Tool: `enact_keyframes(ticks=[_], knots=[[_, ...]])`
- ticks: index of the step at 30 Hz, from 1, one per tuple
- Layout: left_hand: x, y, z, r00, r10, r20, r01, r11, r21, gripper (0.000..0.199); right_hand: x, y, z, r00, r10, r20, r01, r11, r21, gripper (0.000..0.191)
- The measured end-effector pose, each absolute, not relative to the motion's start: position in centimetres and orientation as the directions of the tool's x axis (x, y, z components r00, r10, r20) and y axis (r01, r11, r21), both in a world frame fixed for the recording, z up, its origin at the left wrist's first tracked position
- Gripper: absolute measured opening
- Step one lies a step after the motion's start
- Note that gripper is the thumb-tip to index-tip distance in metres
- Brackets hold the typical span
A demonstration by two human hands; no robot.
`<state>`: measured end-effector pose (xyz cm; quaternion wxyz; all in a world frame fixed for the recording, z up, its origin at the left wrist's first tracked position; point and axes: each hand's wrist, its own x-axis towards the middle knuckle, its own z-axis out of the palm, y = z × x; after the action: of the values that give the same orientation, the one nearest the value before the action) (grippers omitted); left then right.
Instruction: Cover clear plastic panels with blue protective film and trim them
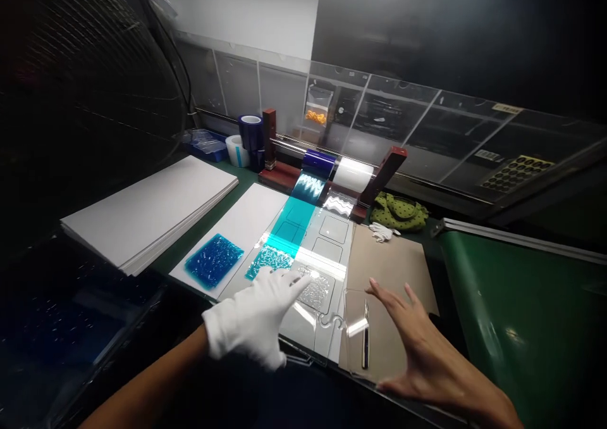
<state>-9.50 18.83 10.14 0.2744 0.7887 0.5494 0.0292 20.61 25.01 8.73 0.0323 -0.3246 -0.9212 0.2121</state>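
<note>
A clear plastic panel [355, 347] with rounded corners and a curved, hook-like cut-out spans the space between my hands, low over the front of the bench. My left hand [258, 315], in a white glove, grips its left end, thumb toward me and fingers on the far side. My bare right hand [417, 340] spans its right end, with fingertips at the far edge and thumb at the near edge. Through the panel shows a slim dark pen-like tool [365, 337] on brown cardboard [393, 264]. Beyond my left fingers, a teal film strip [296, 217] ends in a wrinkled patch.
Film rolls, one blue [317, 161] and one white [353, 174], sit on a wooden stand [389, 169]. A stack of white sheets [152, 207] lies left, near a blue film square [214, 261]. A green cloth [398, 212] and green mat [507, 302] are right.
</note>
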Motion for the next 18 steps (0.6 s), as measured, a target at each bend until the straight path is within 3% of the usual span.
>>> enact_keyframes(ticks=[3,6,9,12,13,15,18], knots=[[-9.9,18.7,9.3,0.543,0.813,-0.212,0.582,-0.183,0.792,0.125,22.8,25.3,7.7,-0.799,0.566,-0.204,0.537,0.517,-0.667,0.129],[-9.2,18.7,7.5,0.55,0.817,-0.174,0.498,-0.154,0.853,0.123,23.3,25.4,7.0,-0.788,0.567,-0.24,0.513,0.389,-0.765,0.135],[-7.4,19.4,4.9,0.181,0.977,-0.113,0.747,-0.062,0.662,0.112,22.3,26.1,6.0,-0.687,0.688,-0.235,0.629,0.401,-0.666,0.129],[-5.7,20.7,2.3,-0.24,0.971,0.003,0.851,0.209,0.483,0.109,21.4,28.4,3.5,-0.534,0.827,-0.176,0.754,0.372,-0.542,0.126],[-5.3,21.0,1.6,-0.311,0.95,0.006,0.824,0.266,0.499,0.112,21.3,29.6,2.2,-0.468,0.87,-0.157,0.788,0.33,-0.52,0.126],[-4.7,21.1,0.0,-0.354,0.935,-0.032,0.707,0.29,0.645,0.116,21.4,32.6,-0.6,-0.313,0.94,-0.138,0.846,0.21,-0.491,0.125],[-4.2,20.2,-2.6,-0.216,0.961,-0.171,0.343,0.238,0.909,0.109,21.2,37.9,-4.9,-0.146,0.977,-0.153,0.904,0.069,-0.423,0.121]])
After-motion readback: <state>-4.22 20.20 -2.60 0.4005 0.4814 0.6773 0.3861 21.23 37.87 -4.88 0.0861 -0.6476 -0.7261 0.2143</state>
